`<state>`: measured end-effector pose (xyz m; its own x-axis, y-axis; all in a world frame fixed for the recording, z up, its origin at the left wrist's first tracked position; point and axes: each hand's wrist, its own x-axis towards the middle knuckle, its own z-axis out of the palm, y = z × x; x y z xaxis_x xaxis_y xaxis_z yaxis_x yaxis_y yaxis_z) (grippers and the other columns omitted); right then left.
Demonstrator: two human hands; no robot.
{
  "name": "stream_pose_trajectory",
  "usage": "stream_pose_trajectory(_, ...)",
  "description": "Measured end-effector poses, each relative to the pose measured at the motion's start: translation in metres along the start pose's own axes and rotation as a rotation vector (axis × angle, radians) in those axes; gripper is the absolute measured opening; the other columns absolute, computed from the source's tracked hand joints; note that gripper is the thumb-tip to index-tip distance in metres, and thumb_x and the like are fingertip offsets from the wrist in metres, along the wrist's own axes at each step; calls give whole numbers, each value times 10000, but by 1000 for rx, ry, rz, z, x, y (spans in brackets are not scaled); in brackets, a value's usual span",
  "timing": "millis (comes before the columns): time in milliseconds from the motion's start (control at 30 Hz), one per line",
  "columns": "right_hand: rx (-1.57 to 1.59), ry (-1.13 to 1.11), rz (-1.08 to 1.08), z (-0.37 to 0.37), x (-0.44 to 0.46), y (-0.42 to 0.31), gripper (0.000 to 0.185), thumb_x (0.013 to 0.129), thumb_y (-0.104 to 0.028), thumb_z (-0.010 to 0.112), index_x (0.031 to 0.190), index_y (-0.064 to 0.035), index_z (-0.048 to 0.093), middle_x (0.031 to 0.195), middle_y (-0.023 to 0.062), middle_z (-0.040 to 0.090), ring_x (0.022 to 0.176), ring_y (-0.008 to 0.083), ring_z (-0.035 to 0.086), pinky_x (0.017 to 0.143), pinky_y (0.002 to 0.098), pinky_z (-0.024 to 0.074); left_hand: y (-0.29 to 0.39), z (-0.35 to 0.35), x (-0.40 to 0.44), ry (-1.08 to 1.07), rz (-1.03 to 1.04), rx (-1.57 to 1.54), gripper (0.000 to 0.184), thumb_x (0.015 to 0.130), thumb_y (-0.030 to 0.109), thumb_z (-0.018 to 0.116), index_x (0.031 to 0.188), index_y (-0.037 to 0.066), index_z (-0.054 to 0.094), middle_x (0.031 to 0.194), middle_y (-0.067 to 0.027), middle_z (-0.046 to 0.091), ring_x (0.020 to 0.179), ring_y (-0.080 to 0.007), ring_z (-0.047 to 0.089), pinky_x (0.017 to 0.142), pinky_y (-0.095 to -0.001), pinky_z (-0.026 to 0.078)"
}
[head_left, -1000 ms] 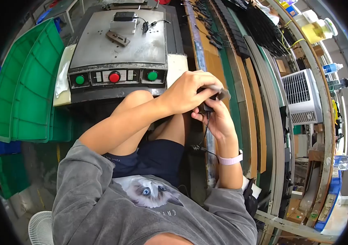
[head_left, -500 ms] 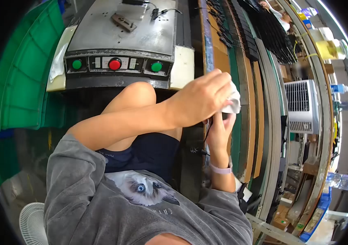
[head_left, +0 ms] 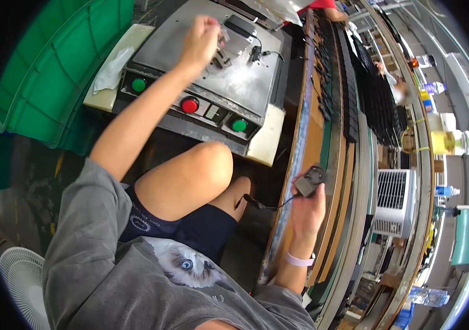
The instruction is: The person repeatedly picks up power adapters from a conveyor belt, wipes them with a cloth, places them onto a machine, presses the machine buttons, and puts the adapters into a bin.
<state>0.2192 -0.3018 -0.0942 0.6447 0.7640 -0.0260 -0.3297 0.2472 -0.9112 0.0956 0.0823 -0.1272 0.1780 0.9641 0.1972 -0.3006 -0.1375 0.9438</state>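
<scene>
My right hand (head_left: 307, 212) holds a small dark power adapter (head_left: 310, 181), its fingers curled round the body. The adapter's black cable (head_left: 259, 204) trails left over the dark gap beside my knee. Over the machine's metal plate (head_left: 174, 41), my left hand (head_left: 201, 41) is raised with its fingers curled together; what they hold is blurred and I cannot make it out. Just below those fingers, a small brown metal block (head_left: 221, 59) shows on the plate. Farther back on the plate lies another black adapter (head_left: 243, 27) with its cable (head_left: 256, 53).
The machine front has two green buttons (head_left: 239, 126) and a red button (head_left: 189, 105). A green crate (head_left: 53, 71) stands at left. On the right runs a conveyor line (head_left: 331, 159) with rows of black adapters and cables (head_left: 350, 93). A person's arm (head_left: 334, 15) shows at the far end.
My hands have parted: the left went up and left to the metal plate, while the right stayed near the conveyor edge. The white cloth-like piece between them has left my right hand, exposing the adapter.
</scene>
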Motion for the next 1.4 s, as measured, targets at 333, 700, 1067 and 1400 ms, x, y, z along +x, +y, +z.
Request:
stream_pose_trajectory(333, -638, -129, -307, 62, 153, -33, 453, 958, -66, 598, 1377, 34, 458, 1255, 87, 585, 1145, 148, 554, 995, 276, 416, 16, -9, 136, -698, 336, 516, 830, 630, 154, 872, 1356, 12, 493, 1194, -116, 636, 1125, -204, 574, 890, -362, 502)
stream_pose_trajectory(700, -1325, -583, -1087, 176, 333, 87, 484, 885, -234, 686, 1347, -145, 571, 1059, 137, 586, 970, 324, 552, 848, 404, 442, 13, -199, -49, -346, -90, -346, 1036, 635, 464, 882, 1408, -25, 397, 1149, -107, 643, 1087, -193, 631, 961, -336, 485)
stream_pose_trajectory(1067, -1885, -767, -996, 177, 312, 52, 662, 939, -294, 621, 1526, -222, 324, 1392, 224, 462, 1228, 426, 485, 1025, 488, 407, 5, -218, -48, -739, -347, 164, 550, 566, 161, 891, 1019, 3, 621, 992, -92, 662, 966, -190, 643, 896, -307, 474)
stream_pose_trajectory(1400, -1868, -609, -540, 119, 124, 48, 1086, 632, -286, 886, 1515, -78, 288, 1500, 207, 336, 1379, 378, 349, 1111, 531, 290, 45, -198, -55, -713, -216, 404, 495, 569, 109, 894, 983, 11, 641, 911, -70, 681, 922, -141, 634, 853, -296, 473)
